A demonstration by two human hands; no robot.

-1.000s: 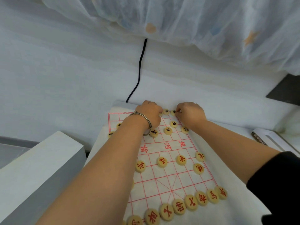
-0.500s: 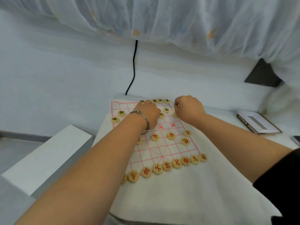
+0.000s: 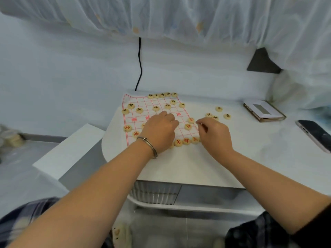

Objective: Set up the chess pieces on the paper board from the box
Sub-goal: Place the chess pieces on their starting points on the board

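Note:
The paper board [image 3: 141,102] with a red grid lies on the white table. Round wooden pieces with black characters [image 3: 162,95] line its far edge, and several more stand on the rows below. Pieces with red characters [image 3: 186,141] sit along the near edge, partly hidden by my hands. My left hand [image 3: 159,129], with a metal bracelet, hovers curled over the board's middle. My right hand [image 3: 214,134] is at the board's right edge with fingers closed; whether it holds a piece is hidden. Several loose pieces [image 3: 218,109] lie on the table right of the board.
An open box [image 3: 264,111] sits at the right, and a phone [image 3: 315,134] lies at the far right edge. A black cable [image 3: 140,65] runs down the wall behind the board. A white block [image 3: 71,149] stands left of the table. Sheer curtain hangs above.
Both hands have pulled back from the board's far row toward its near half. The view has drawn back, so the loose pieces, the box and the phone now show.

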